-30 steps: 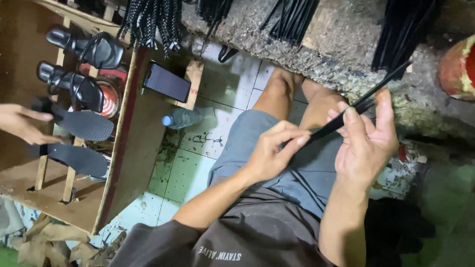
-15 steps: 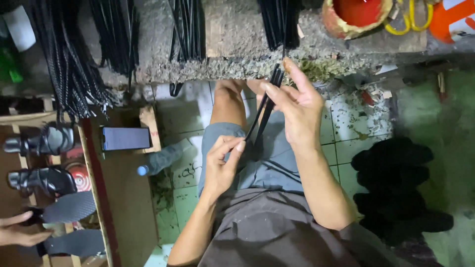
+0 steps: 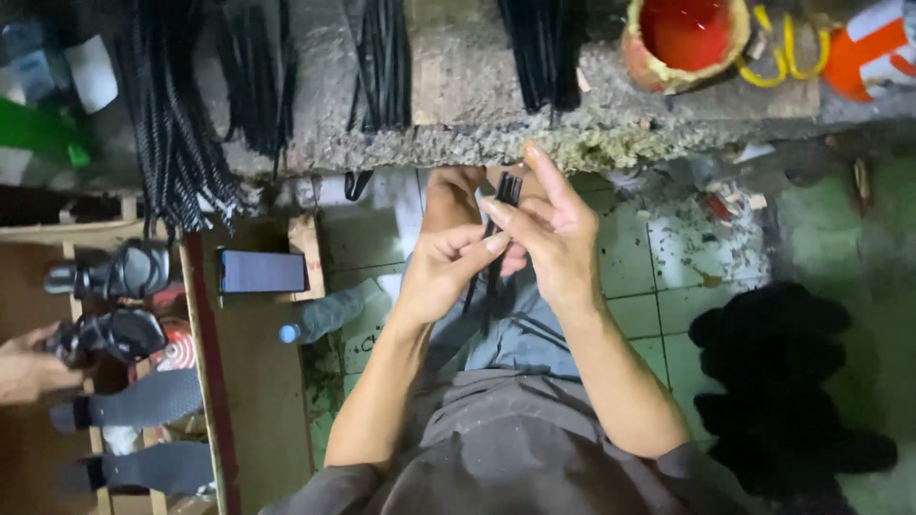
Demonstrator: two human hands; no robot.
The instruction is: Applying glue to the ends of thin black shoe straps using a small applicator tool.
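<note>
Strap [image 3: 503, 205]: narrow, black, held upright between both hands above the person's lap, just below the rough front edge of the counter [image 3: 458, 114]. Its lower length runs down past the palms toward the grey shorts; where it ends is hard to make out in the dim light.

Left hand [image 3: 447, 267]: grip pressed together, thumb and forefinger pinching the strap at mid-length.

Right hand [image 3: 549, 238]: grip closed on the upper part of the strap, which passes between thumb and fingers; the forefinger points up toward the counter edge. The two hands touch each other at the strap.

Counter: concrete, crumbled along the front edge. Several bundles of black straps [image 3: 382, 67] lie across it and hang over the edge. Braided black cords [image 3: 172, 133] hang at the left end. A red bowl [image 3: 682, 33] with yellow-stained rim stands at the far right, near an orange-and-white can [image 3: 873, 48].

Floor: pale green tiles, stained. A plastic bottle [image 3: 324, 315] with a blue cap lies to the left of the person's knee. A dark pile of black material [image 3: 782, 381] lies to the right.

Wooden rack [image 3: 205, 381]: at left, carrying black sandals [image 3: 119, 272] and flat soles [image 3: 143, 401]. A phone [image 3: 260, 271] rests beside it. Another person's hand [image 3: 29, 367] touches a sandal at the left border.
</note>
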